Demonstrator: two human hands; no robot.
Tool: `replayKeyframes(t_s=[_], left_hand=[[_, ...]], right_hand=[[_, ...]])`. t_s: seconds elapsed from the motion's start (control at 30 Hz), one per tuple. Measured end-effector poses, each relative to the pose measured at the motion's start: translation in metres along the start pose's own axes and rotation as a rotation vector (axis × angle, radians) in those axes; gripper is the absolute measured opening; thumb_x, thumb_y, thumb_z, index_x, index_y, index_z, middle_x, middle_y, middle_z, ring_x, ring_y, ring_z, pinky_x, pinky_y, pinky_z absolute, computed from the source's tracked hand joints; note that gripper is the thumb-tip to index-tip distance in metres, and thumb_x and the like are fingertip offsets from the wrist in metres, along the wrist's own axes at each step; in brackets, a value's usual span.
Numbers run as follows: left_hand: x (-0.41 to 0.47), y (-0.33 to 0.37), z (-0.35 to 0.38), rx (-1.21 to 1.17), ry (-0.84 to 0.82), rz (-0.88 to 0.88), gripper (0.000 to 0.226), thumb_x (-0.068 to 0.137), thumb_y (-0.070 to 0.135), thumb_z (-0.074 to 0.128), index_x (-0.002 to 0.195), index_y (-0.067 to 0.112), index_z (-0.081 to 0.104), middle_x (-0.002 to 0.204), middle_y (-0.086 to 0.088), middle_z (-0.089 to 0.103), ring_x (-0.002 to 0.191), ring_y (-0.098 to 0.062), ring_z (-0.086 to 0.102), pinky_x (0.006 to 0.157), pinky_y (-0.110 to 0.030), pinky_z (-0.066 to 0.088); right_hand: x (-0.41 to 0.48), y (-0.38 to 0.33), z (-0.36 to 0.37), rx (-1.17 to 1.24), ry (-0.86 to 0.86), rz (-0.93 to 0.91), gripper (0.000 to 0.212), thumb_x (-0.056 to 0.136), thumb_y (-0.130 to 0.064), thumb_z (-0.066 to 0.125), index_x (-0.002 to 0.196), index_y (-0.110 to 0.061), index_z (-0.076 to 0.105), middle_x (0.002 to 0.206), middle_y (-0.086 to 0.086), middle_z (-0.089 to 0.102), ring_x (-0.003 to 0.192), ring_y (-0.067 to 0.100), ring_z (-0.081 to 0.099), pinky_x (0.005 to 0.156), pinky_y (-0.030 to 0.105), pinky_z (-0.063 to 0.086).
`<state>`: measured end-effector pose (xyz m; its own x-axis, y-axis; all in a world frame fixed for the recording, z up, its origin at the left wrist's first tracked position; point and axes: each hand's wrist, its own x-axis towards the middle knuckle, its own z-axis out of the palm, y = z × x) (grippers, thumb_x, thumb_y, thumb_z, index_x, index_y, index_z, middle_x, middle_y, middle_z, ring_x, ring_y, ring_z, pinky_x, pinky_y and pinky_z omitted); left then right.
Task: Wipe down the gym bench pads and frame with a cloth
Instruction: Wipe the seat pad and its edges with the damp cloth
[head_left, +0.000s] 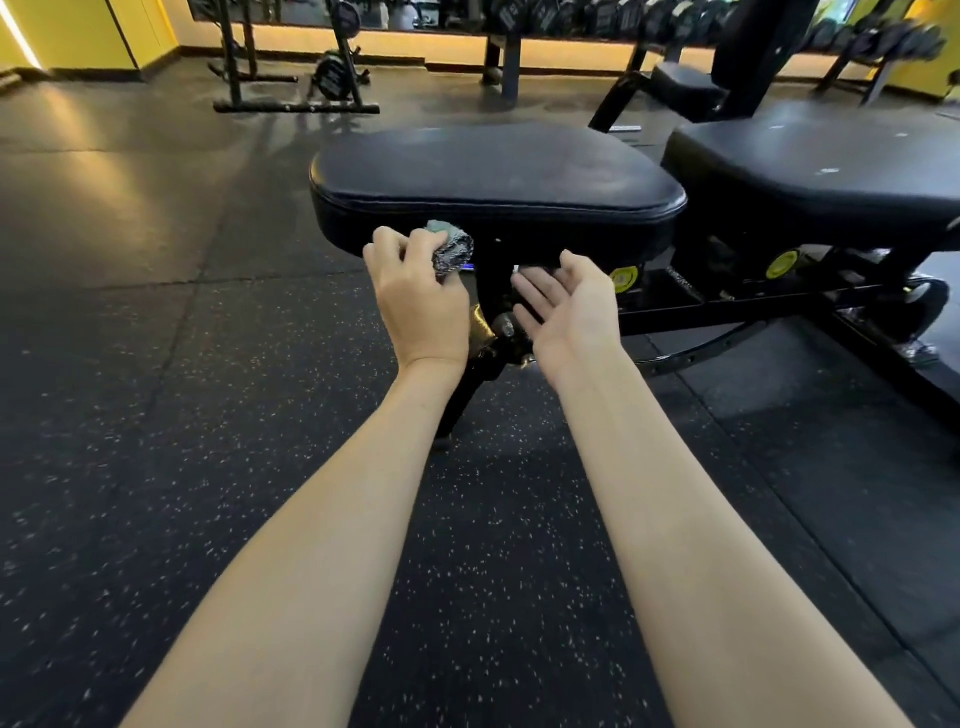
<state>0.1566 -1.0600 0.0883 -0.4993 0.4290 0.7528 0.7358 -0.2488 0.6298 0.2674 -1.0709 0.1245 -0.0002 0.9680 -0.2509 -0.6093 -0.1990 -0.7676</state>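
A black gym bench stands in front of me, its seat pad (493, 171) nearest and a longer back pad (821, 161) to the right. My left hand (421, 301) grips a bunched grey-green cloth (451, 250) against the lower front edge of the seat pad. My right hand (569, 306) hovers palm-up with straight fingers just under the seat, beside the black frame post (493, 291). The bench frame (727, 306) with yellow knobs (623, 278) runs to the right along the floor.
Dark speckled rubber flooring (208, 415) spreads all around. A black rack stand (296, 104) with a weight plate sits at the back left. A dumbbell rack (675, 21) lines the far wall. Yellow walls (78, 31) close the left corner.
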Motion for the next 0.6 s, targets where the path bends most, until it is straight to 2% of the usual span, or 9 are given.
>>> replayKeyframes(t_s=[0.1, 0.2, 0.33, 0.37, 0.47, 0.6], left_hand=[[0.001, 0.000, -0.007, -0.015, 0.024, -0.068, 0.026, 0.066, -0.014, 0.060, 0.088, -0.002, 0.065, 0.088, -0.016, 0.050, 0.084, -0.025, 0.047, 0.075, -0.015, 0.031], [0.005, 0.002, -0.013, -0.052, 0.091, -0.160, 0.022, 0.069, -0.011, 0.059, 0.087, -0.001, 0.064, 0.090, -0.005, 0.044, 0.083, -0.029, 0.054, 0.078, -0.020, 0.041], [0.025, 0.003, -0.025, -0.100, 0.381, -0.545, 0.023, 0.076, -0.014, 0.053, 0.094, -0.002, 0.062, 0.099, -0.005, 0.045, 0.088, -0.020, 0.050, 0.075, -0.013, 0.039], [0.028, 0.002, -0.027, -0.062, 0.403, -0.516, 0.025, 0.076, -0.015, 0.052, 0.095, -0.001, 0.061, 0.101, -0.005, 0.046, 0.090, -0.020, 0.050, 0.076, -0.010, 0.039], [0.024, -0.001, -0.021, -0.030, 0.299, -0.268, 0.030, 0.070, -0.016, 0.052, 0.093, 0.001, 0.061, 0.100, -0.006, 0.048, 0.095, -0.026, 0.055, 0.073, -0.001, 0.035], [0.016, 0.005, -0.005, -0.072, 0.373, -0.395, 0.035, 0.070, -0.020, 0.051, 0.095, 0.002, 0.062, 0.104, -0.009, 0.055, 0.094, -0.024, 0.048, 0.069, -0.012, 0.031]], right_hand=[[-0.001, 0.003, 0.001, -0.008, -0.038, 0.020, 0.043, 0.100, -0.022, 0.042, 0.140, -0.007, 0.038, 0.128, 0.014, 0.060, 0.115, 0.024, 0.060, 0.095, 0.035, 0.043], [-0.004, 0.003, 0.001, -0.018, -0.056, 0.030, 0.043, 0.101, -0.022, 0.042, 0.139, -0.005, 0.039, 0.130, 0.015, 0.059, 0.119, 0.025, 0.058, 0.097, 0.037, 0.042], [-0.005, -0.001, 0.000, -0.010, -0.077, 0.052, 0.044, 0.101, -0.023, 0.042, 0.141, -0.003, 0.038, 0.133, 0.015, 0.057, 0.122, 0.027, 0.056, 0.099, 0.038, 0.041], [-0.005, -0.001, 0.000, -0.006, -0.078, 0.057, 0.045, 0.101, -0.023, 0.042, 0.141, -0.003, 0.038, 0.133, 0.015, 0.057, 0.122, 0.027, 0.056, 0.099, 0.038, 0.041], [-0.005, -0.001, -0.001, 0.005, -0.076, 0.053, 0.046, 0.101, -0.023, 0.042, 0.142, -0.003, 0.036, 0.133, 0.016, 0.057, 0.122, 0.027, 0.056, 0.102, 0.039, 0.040], [-0.006, 0.001, 0.000, -0.007, -0.082, 0.040, 0.044, 0.102, -0.022, 0.041, 0.143, -0.007, 0.036, 0.132, 0.015, 0.058, 0.121, 0.027, 0.057, 0.101, 0.039, 0.041]])
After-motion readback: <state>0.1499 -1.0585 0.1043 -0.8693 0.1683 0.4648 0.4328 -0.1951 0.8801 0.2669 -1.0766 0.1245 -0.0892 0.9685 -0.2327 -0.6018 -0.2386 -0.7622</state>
